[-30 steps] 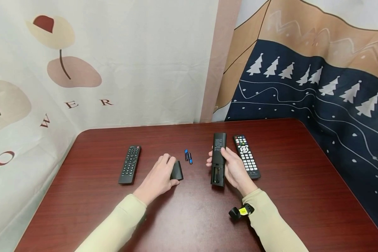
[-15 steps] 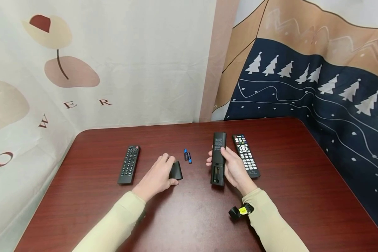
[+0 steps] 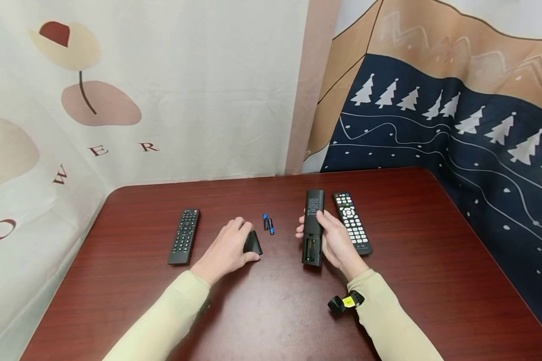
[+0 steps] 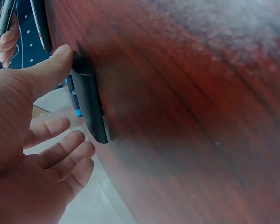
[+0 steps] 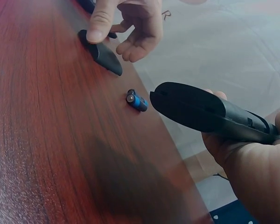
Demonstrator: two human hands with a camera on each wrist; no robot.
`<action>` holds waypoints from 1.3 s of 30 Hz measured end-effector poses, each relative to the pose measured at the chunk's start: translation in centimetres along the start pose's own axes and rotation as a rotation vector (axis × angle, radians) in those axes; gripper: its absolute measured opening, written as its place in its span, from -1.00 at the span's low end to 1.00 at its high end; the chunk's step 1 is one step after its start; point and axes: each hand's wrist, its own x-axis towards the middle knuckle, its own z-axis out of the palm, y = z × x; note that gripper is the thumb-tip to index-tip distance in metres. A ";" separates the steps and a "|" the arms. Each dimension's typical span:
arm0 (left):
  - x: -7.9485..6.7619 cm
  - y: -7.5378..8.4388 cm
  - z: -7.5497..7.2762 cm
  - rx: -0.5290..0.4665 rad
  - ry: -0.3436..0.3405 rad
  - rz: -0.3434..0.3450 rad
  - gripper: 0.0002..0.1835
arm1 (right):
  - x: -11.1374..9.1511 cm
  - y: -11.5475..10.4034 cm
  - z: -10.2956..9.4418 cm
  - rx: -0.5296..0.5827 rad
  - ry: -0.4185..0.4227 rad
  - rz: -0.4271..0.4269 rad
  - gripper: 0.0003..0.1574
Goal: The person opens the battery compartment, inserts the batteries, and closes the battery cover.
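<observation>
My right hand (image 3: 336, 240) grips a black remote control (image 3: 313, 215) back side up, its battery compartment (image 3: 312, 250) uncovered at the near end. In the right wrist view this remote (image 5: 224, 114) is held above the table. A black battery cover (image 3: 252, 243) lies on the table by my left hand (image 3: 228, 250). In the left wrist view, the thumb (image 4: 53, 65) touches one end of the cover (image 4: 89, 102); the other fingers are loosely bent and apart from it. Two blue-and-black batteries (image 3: 268, 224) lie side by side beyond the cover.
A black remote (image 3: 184, 236) lies face up at the left. Another, with white buttons (image 3: 353, 223), lies right of the held one, partly behind my right hand. The reddish-brown table (image 3: 271, 311) ends at printed curtains (image 3: 208, 100) at the back.
My left thumb and fingers have shifted slightly about the battery cover, with the thumb a little higher over its near corner. The right hand and its remote hold almost still.
</observation>
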 end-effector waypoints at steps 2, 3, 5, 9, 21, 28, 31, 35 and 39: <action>0.2 0.0 0.0 0.000 0.006 0.010 -0.31 | 0.0 0.0 0.0 -0.001 0.000 -0.002 -0.36; 0.3 0.1 0.0 0.001 0.010 0.016 -0.32 | 0.0 0.0 0.0 0.000 0.000 -0.003 -0.36; 0.5 0.2 -0.1 0.000 0.017 0.023 -0.36 | 0.0 0.0 -0.1 0.001 0.000 -0.004 -0.37; 1.1 0.2 0.0 -0.001 0.024 0.028 -0.46 | 0.0 0.0 -0.1 0.004 -0.001 0.001 -0.36; 2.5 -0.1 0.3 0.018 0.044 0.053 -0.65 | -0.1 0.1 -0.1 0.010 -0.006 0.000 -0.37; 3.3 -0.3 0.6 0.010 0.035 0.044 -0.60 | -0.1 0.1 0.0 0.018 -0.005 -0.001 -0.37; 3.7 -0.3 0.7 0.007 0.027 0.043 -0.57 | -0.1 0.1 0.0 0.020 -0.004 -0.001 -0.37; 4.2 -0.3 0.8 0.002 0.020 0.054 -0.57 | -0.1 0.1 0.0 0.022 -0.004 0.003 -0.36; 4.7 -0.4 1.1 0.001 0.007 0.055 -0.59 | 0.0 0.2 -0.2 0.017 -0.001 0.003 -0.37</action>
